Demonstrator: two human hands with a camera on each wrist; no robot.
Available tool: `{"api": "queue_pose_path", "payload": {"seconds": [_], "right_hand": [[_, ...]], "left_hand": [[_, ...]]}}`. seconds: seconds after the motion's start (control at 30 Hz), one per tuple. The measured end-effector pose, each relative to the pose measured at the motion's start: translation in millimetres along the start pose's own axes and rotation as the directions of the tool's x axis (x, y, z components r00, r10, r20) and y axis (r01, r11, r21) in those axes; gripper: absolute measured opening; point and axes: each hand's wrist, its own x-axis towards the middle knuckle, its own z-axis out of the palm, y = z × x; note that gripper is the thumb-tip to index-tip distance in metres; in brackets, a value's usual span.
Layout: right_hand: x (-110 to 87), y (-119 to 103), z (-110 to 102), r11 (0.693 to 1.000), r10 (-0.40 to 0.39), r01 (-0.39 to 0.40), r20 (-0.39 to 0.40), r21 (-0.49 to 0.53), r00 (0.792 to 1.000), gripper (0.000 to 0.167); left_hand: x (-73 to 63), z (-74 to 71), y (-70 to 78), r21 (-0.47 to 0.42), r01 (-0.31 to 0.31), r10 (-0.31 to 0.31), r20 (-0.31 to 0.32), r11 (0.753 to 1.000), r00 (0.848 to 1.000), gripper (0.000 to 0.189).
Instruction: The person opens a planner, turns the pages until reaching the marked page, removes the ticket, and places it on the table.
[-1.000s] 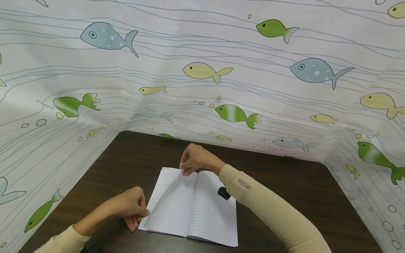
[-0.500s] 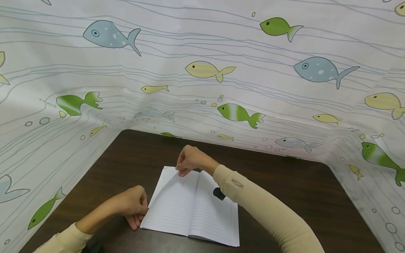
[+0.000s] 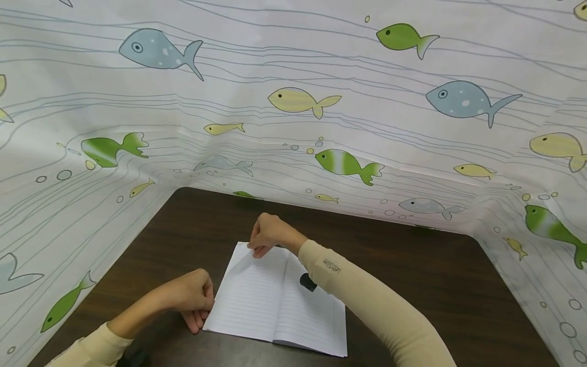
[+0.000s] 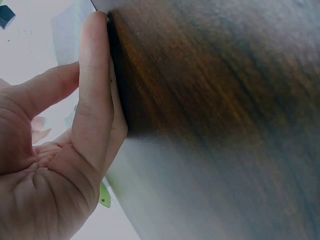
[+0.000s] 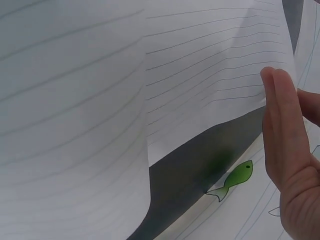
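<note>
I read right hand [image 3: 270, 233] clamped on notebook page [image 3: 257, 293] at 11 o'clock; left hand [image 3: 194, 295] at its 9 o'clock edge; left grip I cannot tell.

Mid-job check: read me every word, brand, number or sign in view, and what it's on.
"LetsSlim", as best I can read such small, slightly blurred print: on the right sleeve, near the cuff.
I can make out no other text: the notebook shows only ruled lines, the wall covering drawn fish, bubbles and wavy lines.
</note>
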Motion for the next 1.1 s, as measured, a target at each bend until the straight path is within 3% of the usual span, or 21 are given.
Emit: {"api": "queue_pose_path", "payload": {"seconds": [0.1,0.43,0.6,0.83,1.1], "right_hand": [[2.9,0.1,4.7,1.000,0.014,-0.014,-0.009,0.013,1.000,0.014],[12.5,1.2,14.9,0.998,0.038,-0.036,-0.032,0.044,0.999,0.015],[14.7,-1.0,17.1,0.999,0.037,-0.037,-0.032,0.013,0.999,0.015],[23.6,-0.4,21.7,0.999,0.030,-0.030,-0.021,-0.016,0.999,0.020],[33.9,1.1,28.2,0.998,0.044,-0.044,-0.012,-0.043,0.999,0.023]], "left_hand": [[-0.1,0.3,-1.2,-0.013,0.005,-0.005,-0.001,1.000,1.000,0.017],[1.9,5.2,5.2,-0.037,0.108,-0.110,-0.067,0.994,0.992,0.033],[2.0,5.4,3.6,0.017,0.080,-0.078,-0.068,0.997,0.995,0.040],[0.0,9.0,1.9,0.052,0.017,-0.012,-0.099,0.998,0.995,0.031],[0.6,8.2,6.3,0.065,0.044,-0.039,-0.082,0.997,0.996,0.030]]}}
